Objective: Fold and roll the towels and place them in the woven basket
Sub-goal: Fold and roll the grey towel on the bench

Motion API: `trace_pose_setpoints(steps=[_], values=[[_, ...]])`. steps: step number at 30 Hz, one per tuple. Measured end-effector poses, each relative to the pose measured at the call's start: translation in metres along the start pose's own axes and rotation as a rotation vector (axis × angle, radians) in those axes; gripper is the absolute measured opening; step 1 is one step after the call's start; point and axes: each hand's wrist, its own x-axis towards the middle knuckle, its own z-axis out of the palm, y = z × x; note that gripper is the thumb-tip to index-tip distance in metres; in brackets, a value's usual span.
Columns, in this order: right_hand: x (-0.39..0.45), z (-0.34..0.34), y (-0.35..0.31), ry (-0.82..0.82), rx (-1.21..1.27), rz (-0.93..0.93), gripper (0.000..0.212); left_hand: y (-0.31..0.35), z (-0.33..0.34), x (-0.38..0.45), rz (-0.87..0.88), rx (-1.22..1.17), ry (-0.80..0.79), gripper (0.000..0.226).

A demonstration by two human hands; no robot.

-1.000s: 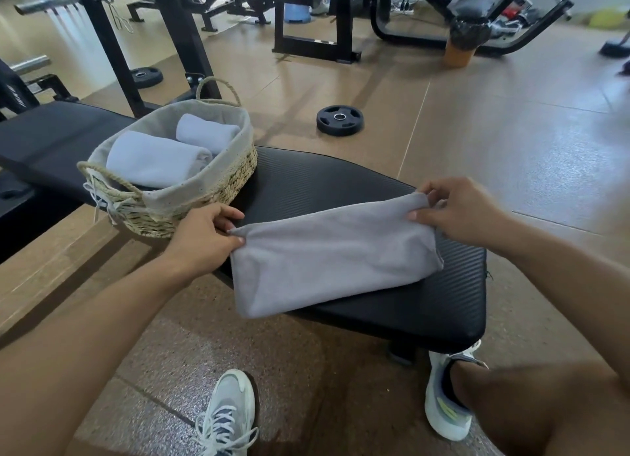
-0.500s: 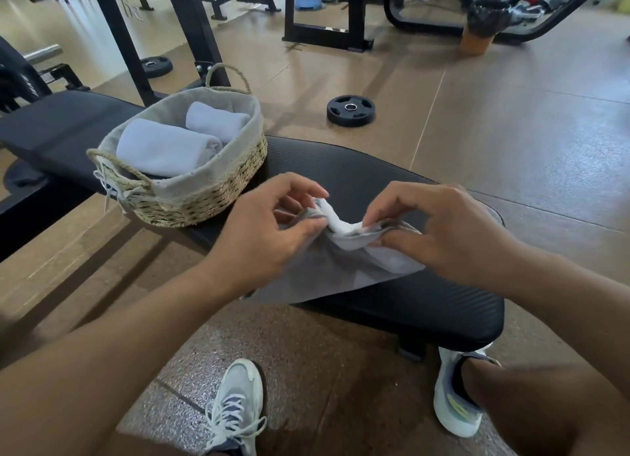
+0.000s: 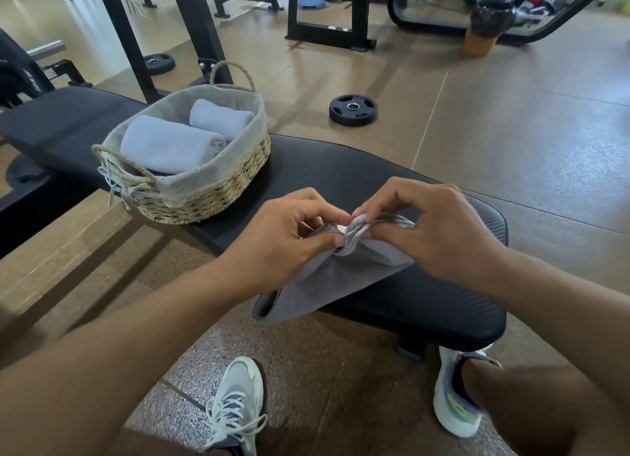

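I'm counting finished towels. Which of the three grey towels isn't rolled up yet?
The towel on the bench, pinched by the left hand and right hand; the other two lie rolled in the woven basket.

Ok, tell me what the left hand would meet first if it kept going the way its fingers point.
The left hand points rightward, pinching the grey towel. Going straight on, it would most likely meet the right hand first, whose fingertips pinch the same bunched edge close opposite.
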Motion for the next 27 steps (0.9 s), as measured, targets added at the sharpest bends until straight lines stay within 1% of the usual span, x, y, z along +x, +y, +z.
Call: trace_pose_setpoints(steps=[4, 6, 9, 12, 16, 23, 27], values=[[0.0018, 0.0001, 0.0034, 0.014, -0.037, 0.02, 0.015, 0.0002, -0.0063, -0.0007, -0.005, -0.004, -0.072, 0.034], [0.002, 0.0003, 0.0042, 0.004, -0.037, 0.017, 0.014, -0.0005, -0.0057, -0.0006, -0.015, -0.023, -0.06, 0.029], [0.0008, 0.0019, 0.0042, -0.024, -0.045, 0.003, 0.013, -0.003, -0.0022, 0.0006, -0.052, -0.041, 0.002, 0.015], [0.0, 0.0042, 0.004, -0.053, -0.068, -0.036, 0.013, -0.0057, 0.0, 0.0011, -0.076, -0.026, 0.014, 0.009], [0.0016, 0.0053, 0.0055, -0.04, -0.041, -0.06, 0.012, -0.0078, 0.0013, 0.0018, -0.081, -0.014, 0.041, 0.004], [0.0039, 0.0077, 0.0069, -0.028, -0.051, -0.001, 0.013, -0.0091, 0.0025, 0.001, -0.092, -0.037, 0.057, 0.006], [0.0049, 0.0059, 0.0055, -0.058, -0.045, 0.017, 0.016, -0.0098, 0.0033, 0.0012, -0.099, -0.035, 0.075, 0.006]])
